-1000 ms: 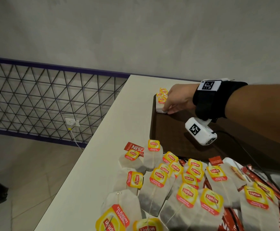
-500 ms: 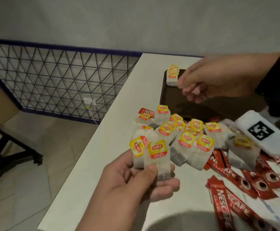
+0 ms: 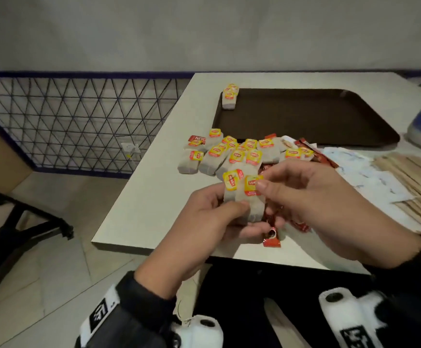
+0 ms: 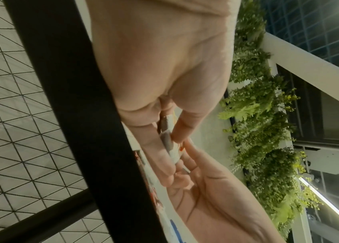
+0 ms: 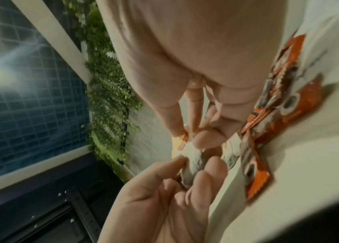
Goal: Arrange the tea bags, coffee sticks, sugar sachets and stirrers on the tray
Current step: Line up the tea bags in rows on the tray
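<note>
Holding two tea bags [image 3: 243, 197] above the desk [image 3: 154, 197], we are gripping them in our left hand [image 3: 214, 222] while our right hand [image 3: 312, 204] is pinching one yellow tag. Only a small stack [image 3: 230, 97] is sitting in the brown tray [image 3: 304, 116] corner. Most tea bags, red coffee sticks [image 3: 272, 241], sugar sachets [image 3: 370, 177] and stirrers [image 3: 415, 172] are waiting on the desk.

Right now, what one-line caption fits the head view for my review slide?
Left hand holds two tea bags above the table as the right hand pinches one tag; one small stack sits on the tray.
</note>
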`<state>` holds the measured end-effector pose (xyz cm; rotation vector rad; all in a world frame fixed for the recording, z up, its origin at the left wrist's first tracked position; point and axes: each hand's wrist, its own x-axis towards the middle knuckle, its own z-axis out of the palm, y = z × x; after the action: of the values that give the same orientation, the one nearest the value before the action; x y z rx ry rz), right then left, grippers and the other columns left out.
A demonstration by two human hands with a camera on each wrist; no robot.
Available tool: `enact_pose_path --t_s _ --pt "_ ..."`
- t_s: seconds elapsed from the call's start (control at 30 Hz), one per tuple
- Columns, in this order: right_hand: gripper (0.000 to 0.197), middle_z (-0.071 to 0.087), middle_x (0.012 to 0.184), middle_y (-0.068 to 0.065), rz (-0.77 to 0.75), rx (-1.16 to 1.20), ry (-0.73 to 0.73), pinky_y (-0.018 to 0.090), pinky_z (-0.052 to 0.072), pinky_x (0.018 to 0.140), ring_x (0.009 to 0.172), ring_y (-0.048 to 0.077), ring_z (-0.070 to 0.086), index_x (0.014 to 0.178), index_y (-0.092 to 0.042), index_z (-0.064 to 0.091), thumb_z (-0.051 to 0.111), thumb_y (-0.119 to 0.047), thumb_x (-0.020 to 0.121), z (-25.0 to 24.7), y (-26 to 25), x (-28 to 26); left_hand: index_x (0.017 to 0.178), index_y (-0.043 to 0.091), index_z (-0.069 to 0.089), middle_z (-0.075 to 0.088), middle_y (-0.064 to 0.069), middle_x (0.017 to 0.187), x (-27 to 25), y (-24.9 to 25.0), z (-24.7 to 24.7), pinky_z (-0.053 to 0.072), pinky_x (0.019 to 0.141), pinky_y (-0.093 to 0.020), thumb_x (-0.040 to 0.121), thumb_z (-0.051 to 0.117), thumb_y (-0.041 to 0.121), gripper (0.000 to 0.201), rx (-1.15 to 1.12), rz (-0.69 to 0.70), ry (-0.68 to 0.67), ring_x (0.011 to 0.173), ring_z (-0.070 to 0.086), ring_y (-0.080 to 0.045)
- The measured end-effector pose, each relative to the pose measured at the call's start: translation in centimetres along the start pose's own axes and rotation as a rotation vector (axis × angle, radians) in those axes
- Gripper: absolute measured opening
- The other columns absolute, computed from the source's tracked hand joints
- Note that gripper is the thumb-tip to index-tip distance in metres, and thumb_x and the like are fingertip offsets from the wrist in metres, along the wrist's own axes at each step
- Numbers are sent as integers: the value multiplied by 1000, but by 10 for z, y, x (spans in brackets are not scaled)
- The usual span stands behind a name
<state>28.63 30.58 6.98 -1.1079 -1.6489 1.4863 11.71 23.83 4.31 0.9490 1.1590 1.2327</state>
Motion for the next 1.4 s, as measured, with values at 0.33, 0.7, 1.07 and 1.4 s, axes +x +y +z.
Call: enact_pose_path --t_s 0.33,0.7,1.07,1.4 --pt "7 67 66 8 -147 189 126 32 52 52 49 20 58 87 -18 78 78 -14 82 6 38 -9 113 -1 67 76 -20 105 1 -4 6 64 80 -46 106 46 12 26 -17 8 60 94 76 -35" --pt "29 66 73 8 -206 381 5 26 52 47 52 18 59 102 -14 81 75 -11 73 -1 45 -14 93 2 68 74 -9 88 6 -7 1 62 86 -47 102 53 14 22 -88 53 96 81 73 -19" --pt "7 60 63 11 -175 416 -77 24 46 44 48 20 51 83 -17 76 70 -14 80 -2 42 -16 89 11 77 78 -11 100 7 -11 1 61 81 -36 97 61 17 19 59 67 104 91 73 -20" --pt "19 66 83 -8 -364 -208 -33 23 54 62 74 12 64 106 -27 75 72 -14 93 -1 17 -12 99 -1 74 75 -7 84 7 -9 3 58 70 -25 100 59 12 20 40 75 73 77 70 -13"
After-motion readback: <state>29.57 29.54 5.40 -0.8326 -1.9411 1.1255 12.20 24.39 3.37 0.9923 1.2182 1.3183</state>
